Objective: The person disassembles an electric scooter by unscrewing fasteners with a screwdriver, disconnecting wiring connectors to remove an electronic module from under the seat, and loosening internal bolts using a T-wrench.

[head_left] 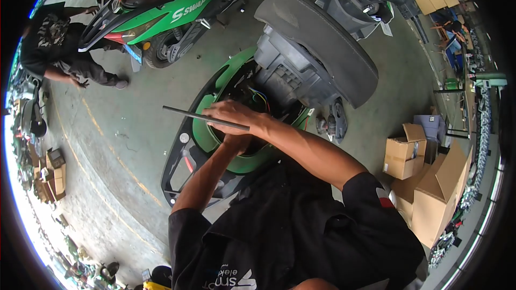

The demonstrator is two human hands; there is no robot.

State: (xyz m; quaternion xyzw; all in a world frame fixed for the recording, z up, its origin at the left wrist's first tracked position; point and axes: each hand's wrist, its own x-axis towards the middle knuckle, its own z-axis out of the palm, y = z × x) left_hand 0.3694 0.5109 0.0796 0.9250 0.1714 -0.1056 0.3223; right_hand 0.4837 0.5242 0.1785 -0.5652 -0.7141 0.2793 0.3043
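Note:
A green and black scooter body [204, 142] is in front of me, its dark seat [322, 43] tipped up. My right hand [228, 113] is over the opening below the seat, its fingers closed at a straight grey metal bar [185, 113]. The bar lies across the hand toward the wrist; whether a shaft extends below it is hidden. My left hand [236, 142] reaches into the same opening, just under the right one. Its fingers are out of sight. Coloured wires [259, 96] show inside the opening, beyond my hands.
Another green scooter [166, 16] stands at upper left, with a person in dark clothes [59, 48] beside it. Grey scooter front parts [355, 5] are at upper right. Open cardboard boxes [406, 153] sit on the floor at right, near shelving [451, 91].

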